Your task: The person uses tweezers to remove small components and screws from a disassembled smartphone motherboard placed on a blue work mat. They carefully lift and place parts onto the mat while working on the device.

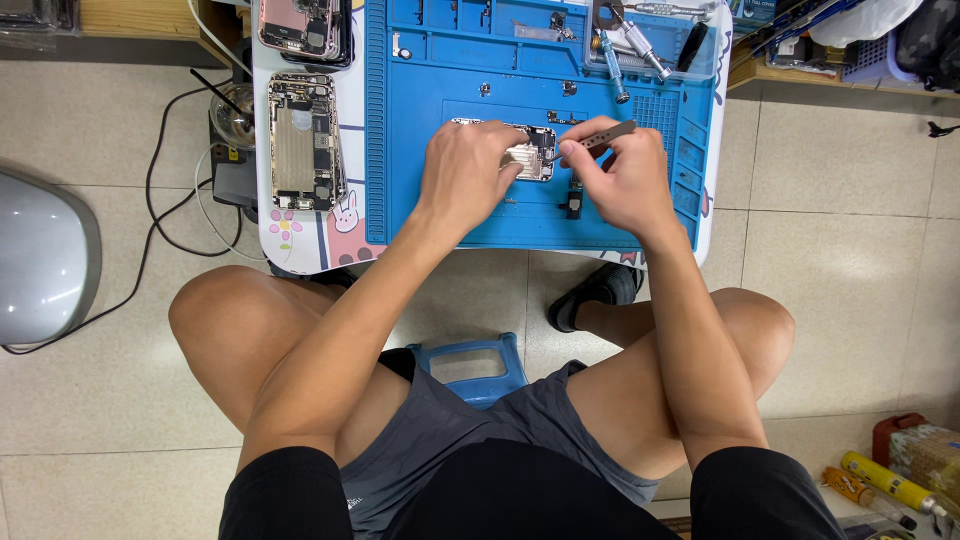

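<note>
An opened phone body lies on a blue repair mat on a small table. My left hand rests on the phone and holds it down, covering most of its left part. My right hand pinches grey tweezers, whose tip points at the phone's right end. A small dark part lies on the mat just below the phone, next to my right hand.
Two more opened phones lie on the table's left strip. Screwdrivers sit in a clear tray at the mat's top right. Cables trail on the tiled floor at left beside a grey rounded object. A blue stool shows between my knees.
</note>
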